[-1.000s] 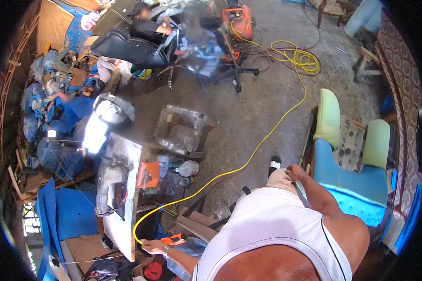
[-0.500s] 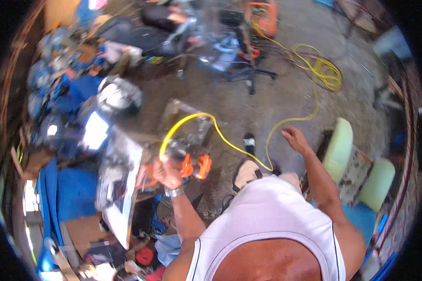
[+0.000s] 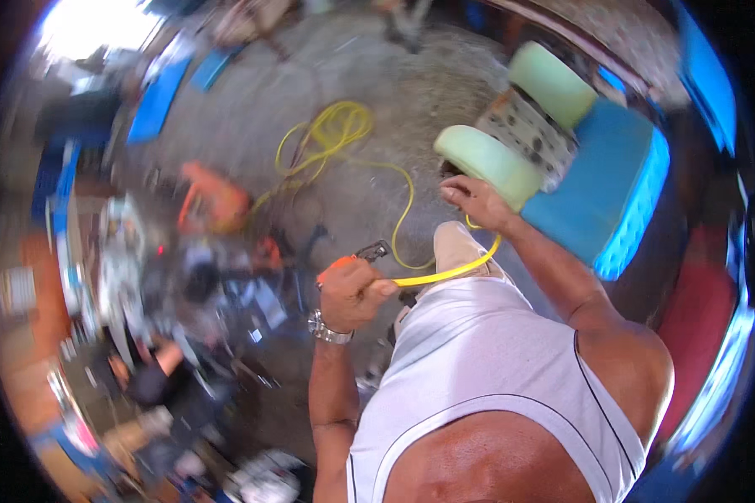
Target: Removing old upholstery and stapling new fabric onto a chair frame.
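Observation:
My left hand (image 3: 348, 293), with a metal watch at its wrist, is closed round an orange staple gun (image 3: 334, 270); its black nose sticks out beyond my fingers. From the tool a yellow air hose (image 3: 445, 274) runs right across my front, passing by my right forearm. My right hand (image 3: 478, 201) is empty, its fingers loosely bent and apart. It hovers over or beside the nearer pale-green foam arm (image 3: 499, 168) of an unfinished armchair; whether it touches is unclear. The chair's blue part (image 3: 600, 184) lies to the right, with a spotted seat area (image 3: 528, 138) between the foam arms.
Yellow hose coils (image 3: 341, 126) lie on the concrete floor ahead, leading toward a blurred orange machine (image 3: 214, 201). Clutter and a person's arm (image 3: 168, 356) show at the lower left. A dark red padded piece (image 3: 700, 327) stands at the right; a blue panel (image 3: 159, 101) lies far left.
My body and view have turned right, bringing the armchair in front of me. The staple gun has come round with my left hand, away from the cluttered table; my right hand is now by the foam arm.

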`<state>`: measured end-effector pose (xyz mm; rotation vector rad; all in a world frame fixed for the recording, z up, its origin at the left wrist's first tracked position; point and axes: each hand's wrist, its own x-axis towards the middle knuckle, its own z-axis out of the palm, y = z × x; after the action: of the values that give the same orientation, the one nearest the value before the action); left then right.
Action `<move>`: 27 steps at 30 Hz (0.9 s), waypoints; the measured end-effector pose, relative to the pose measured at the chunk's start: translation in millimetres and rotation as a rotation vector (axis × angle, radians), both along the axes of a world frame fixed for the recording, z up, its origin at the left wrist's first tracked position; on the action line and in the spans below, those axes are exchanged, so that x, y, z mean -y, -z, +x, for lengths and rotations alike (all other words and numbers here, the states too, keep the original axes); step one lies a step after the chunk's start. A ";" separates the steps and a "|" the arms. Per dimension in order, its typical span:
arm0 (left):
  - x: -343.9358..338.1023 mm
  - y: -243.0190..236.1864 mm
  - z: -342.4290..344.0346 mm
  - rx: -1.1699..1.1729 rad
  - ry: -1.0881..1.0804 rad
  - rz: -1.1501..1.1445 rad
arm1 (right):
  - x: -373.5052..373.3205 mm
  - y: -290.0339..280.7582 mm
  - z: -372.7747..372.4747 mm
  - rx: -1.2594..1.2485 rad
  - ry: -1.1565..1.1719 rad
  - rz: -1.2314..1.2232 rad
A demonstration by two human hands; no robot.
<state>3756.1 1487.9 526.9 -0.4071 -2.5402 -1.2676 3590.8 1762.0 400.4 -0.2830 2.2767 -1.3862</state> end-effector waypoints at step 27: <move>-69.2 45.3 -592.2 0.223 1.728 -0.271 | 76.6 108.3 -396.4 0.538 0.260 0.212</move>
<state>3163.9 1557.1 481.6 -2.9822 -2.1203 -1.1955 3194.4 1685.4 292.1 0.4211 2.0174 -1.1450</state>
